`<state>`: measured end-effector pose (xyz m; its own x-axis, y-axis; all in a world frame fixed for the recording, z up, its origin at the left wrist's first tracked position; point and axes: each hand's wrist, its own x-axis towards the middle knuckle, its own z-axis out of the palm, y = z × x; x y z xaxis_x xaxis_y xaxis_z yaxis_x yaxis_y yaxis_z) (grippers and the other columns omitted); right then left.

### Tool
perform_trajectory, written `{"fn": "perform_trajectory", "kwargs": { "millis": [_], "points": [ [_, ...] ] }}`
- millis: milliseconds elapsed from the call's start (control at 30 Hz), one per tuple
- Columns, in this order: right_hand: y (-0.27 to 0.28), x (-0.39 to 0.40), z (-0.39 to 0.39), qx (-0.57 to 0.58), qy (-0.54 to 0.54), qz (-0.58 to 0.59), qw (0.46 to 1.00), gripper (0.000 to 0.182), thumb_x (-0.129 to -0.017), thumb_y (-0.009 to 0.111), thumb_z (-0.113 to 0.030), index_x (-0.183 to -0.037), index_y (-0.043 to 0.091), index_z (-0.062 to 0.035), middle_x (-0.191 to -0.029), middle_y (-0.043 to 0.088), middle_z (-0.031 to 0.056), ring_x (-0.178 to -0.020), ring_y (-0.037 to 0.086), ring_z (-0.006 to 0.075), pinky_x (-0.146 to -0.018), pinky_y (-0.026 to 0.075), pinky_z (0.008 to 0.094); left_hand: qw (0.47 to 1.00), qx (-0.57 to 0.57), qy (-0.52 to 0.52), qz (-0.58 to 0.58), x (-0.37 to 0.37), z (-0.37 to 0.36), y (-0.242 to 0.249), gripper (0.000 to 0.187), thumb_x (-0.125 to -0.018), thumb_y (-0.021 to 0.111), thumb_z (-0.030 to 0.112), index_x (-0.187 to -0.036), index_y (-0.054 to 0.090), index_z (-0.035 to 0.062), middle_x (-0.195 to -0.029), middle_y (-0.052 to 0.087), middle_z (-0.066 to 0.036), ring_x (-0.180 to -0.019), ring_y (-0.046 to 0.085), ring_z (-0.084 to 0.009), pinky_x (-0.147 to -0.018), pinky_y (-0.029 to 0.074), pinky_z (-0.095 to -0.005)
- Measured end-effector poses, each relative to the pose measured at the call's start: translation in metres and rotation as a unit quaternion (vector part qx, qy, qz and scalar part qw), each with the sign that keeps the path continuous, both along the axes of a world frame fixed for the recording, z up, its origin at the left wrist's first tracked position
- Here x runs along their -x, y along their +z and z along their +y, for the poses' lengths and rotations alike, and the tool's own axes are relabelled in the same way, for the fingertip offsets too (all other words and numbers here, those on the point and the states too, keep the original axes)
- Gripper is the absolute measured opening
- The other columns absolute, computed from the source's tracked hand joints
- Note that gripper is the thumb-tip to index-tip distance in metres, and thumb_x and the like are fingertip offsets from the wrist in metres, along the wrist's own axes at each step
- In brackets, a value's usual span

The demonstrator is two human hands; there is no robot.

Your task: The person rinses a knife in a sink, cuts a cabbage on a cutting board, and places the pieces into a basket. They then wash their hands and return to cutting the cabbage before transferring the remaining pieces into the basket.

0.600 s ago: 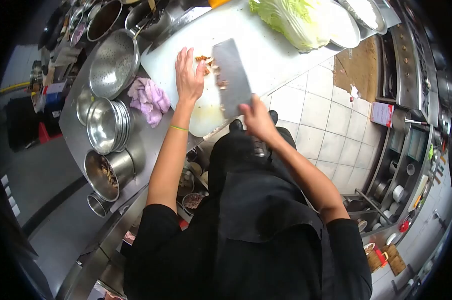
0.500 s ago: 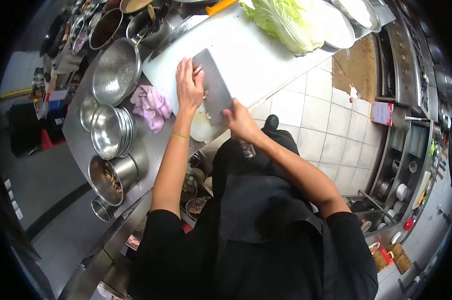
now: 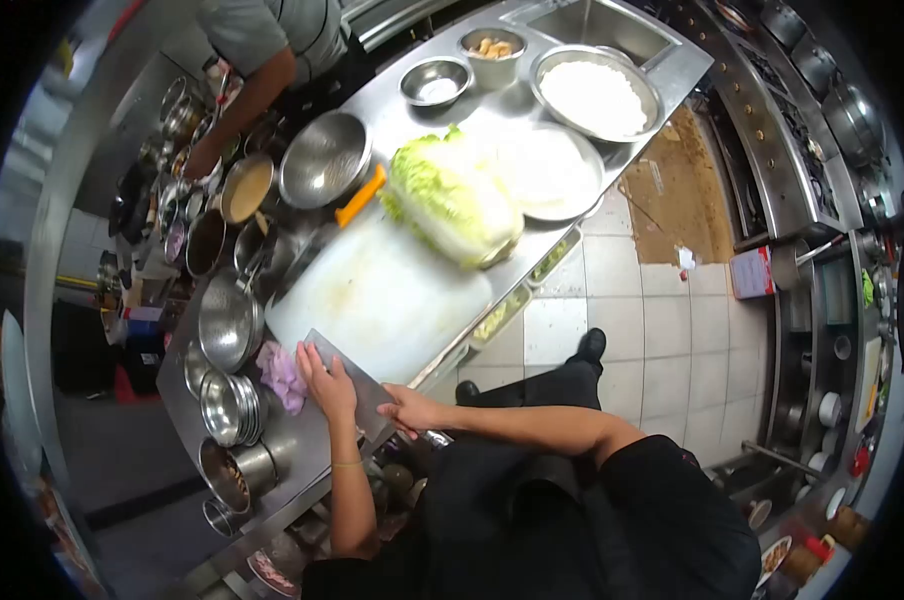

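Note:
A broad cleaver (image 3: 370,400) is tilted over the near left corner of the white cutting board (image 3: 372,300). My right hand (image 3: 412,410) is closed around its handle end. My left hand (image 3: 329,385) lies flat against the blade with fingers stretched out; anything under the palm is hidden. Beside my left hand, a crumpled pink cloth (image 3: 282,378) rests on the steel counter. At the board's far end sits a napa cabbage (image 3: 457,210), with an orange-handled knife (image 3: 360,197) to its left.
Stacked metal bowls (image 3: 230,408), a colander (image 3: 230,320) and a pot with brown pieces (image 3: 227,475) line the left edge. Farther back are a white plate (image 3: 557,175) and a bowl of white food (image 3: 597,98). Another person's arm (image 3: 247,105) reaches over pots.
The cleaver and both hands have moved from the board's middle toward its near left corner. My view has swung up, bringing another person and the far counter in.

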<state>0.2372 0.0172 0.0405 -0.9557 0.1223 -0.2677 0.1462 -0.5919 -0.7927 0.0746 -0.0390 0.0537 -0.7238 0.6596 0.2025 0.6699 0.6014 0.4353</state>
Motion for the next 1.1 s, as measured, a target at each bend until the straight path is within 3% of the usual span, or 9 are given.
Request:
{"fn": "perform_trajectory", "kwargs": {
  "millis": [300, 433, 467, 633, 767, 833, 967, 1033, 1100],
  "points": [
    [0.077, -0.229, 0.228, 0.007, -0.051, 0.007, 0.999, 0.029, -0.094, 0.047, -0.018, -0.118, 0.038, -0.0063, -0.053, 0.039, 0.0002, -0.037, 0.039, 0.0089, -0.033, 0.035, 0.0233, 0.992, -0.055, -0.113, 0.033, -0.223, 0.239, 0.11, 0.06, -0.086, 0.054, 0.018, -0.136, 0.029, -0.0042, -0.145, 0.02, -0.024, -0.134, 0.017, -0.0398, -0.11, 0.016, -0.0444],
    [0.098, -0.35, 0.322, -0.001, -0.153, -0.068, 0.986, 0.032, -0.093, 0.05, -0.018, -0.121, 0.038, -0.0082, -0.052, 0.038, -0.0008, -0.038, 0.038, 0.0086, -0.034, 0.037, 0.0231, 0.955, -0.165, -0.238, -0.058, -0.291, 0.352, 0.141, 0.054, -0.087, 0.052, 0.016, -0.134, 0.033, -0.0021, -0.139, 0.034, -0.022, -0.131, 0.028, -0.0356, -0.108, 0.022, -0.042],
    [0.104, -0.376, 0.343, 0.004, -0.186, -0.089, 0.978, 0.031, -0.092, 0.05, -0.016, -0.12, 0.038, -0.008, -0.053, 0.038, -0.0007, -0.039, 0.037, 0.0082, -0.034, 0.038, 0.0234, 0.954, -0.189, -0.207, -0.102, -0.292, 0.377, 0.142, 0.049, -0.087, 0.052, 0.013, -0.131, 0.038, -0.0015, -0.129, 0.047, -0.021, -0.123, 0.042, -0.0346, -0.103, 0.03, -0.0389],
    [0.106, -0.489, 0.448, -0.02, -0.346, -0.109, 0.932, 0.03, -0.091, 0.05, -0.012, -0.118, 0.038, -0.0033, -0.051, 0.037, -0.0001, -0.035, 0.035, 0.0085, -0.032, 0.036, 0.0234, 0.895, -0.25, -0.221, -0.295, -0.271, 0.487, 0.112, 0.028, -0.087, 0.053, 0.007, -0.111, 0.055, -0.0074, -0.102, 0.063, -0.011, -0.091, 0.06, -0.0166, -0.082, 0.046, -0.0268],
    [0.121, -0.535, 0.548, -0.004, -0.435, -0.113, 0.893, 0.024, -0.091, 0.051, -0.014, -0.11, 0.042, -0.0036, -0.047, 0.035, -0.0006, -0.03, 0.034, 0.0102, -0.032, 0.033, 0.0231, 0.915, -0.175, -0.282, -0.231, -0.305, 0.579, 0.118, 0.024, -0.084, 0.055, 0.005, -0.105, 0.059, -0.0049, -0.099, 0.064, -0.012, -0.087, 0.061, -0.0171, -0.081, 0.047, -0.0279],
    [0.128, -0.548, 0.61, -0.016, -0.451, -0.139, 0.881, 0.023, -0.091, 0.05, -0.015, -0.11, 0.042, -0.0037, -0.046, 0.035, -0.0013, -0.03, 0.034, 0.0103, -0.032, 0.033, 0.0236, 0.914, -0.16, -0.328, -0.178, -0.313, 0.65, 0.118, 0.023, -0.083, 0.055, 0.004, -0.103, 0.06, -0.0042, -0.097, 0.065, -0.012, -0.087, 0.062, -0.0175, -0.08, 0.047, -0.0282],
    [0.167, -0.55, 0.744, 0.004, -0.482, -0.11, 0.869, 0.022, -0.09, 0.049, -0.01, -0.11, 0.043, -0.0042, -0.047, 0.036, -0.0021, -0.03, 0.033, 0.0096, -0.032, 0.032, 0.0236, 0.865, -0.068, -0.376, -0.325, -0.292, 0.833, 0.087, 0.027, -0.085, 0.052, 0.004, -0.11, 0.057, -0.005, -0.107, 0.062, -0.01, -0.094, 0.06, -0.0158, -0.086, 0.043, -0.026],
    [0.185, -0.548, 0.824, -0.085, -0.481, -0.14, 0.861, 0.021, -0.089, 0.049, -0.01, -0.109, 0.044, -0.0039, -0.049, 0.038, -0.0022, -0.031, 0.035, 0.0091, -0.032, 0.032, 0.0223, 0.839, -0.038, -0.32, -0.44, -0.287, 0.914, 0.068, 0.036, -0.084, 0.053, 0.006, -0.118, 0.053, -0.0049, -0.116, 0.059, -0.013, -0.102, 0.057, -0.0191, -0.091, 0.04, -0.0289],
    [0.197, -0.532, 0.904, -0.162, -0.502, -0.17, 0.833, 0.02, -0.088, 0.048, -0.006, -0.107, 0.045, -0.0033, -0.051, 0.04, -0.0018, -0.033, 0.038, 0.0089, -0.033, 0.032, 0.0224, 0.864, -0.034, -0.276, -0.42, -0.289, 0.977, 0.032, 0.04, -0.082, 0.054, 0.008, -0.119, 0.051, -0.0071, -0.118, 0.058, -0.016, -0.107, 0.056, -0.0215, -0.092, 0.04, -0.0283]
  ]
}}
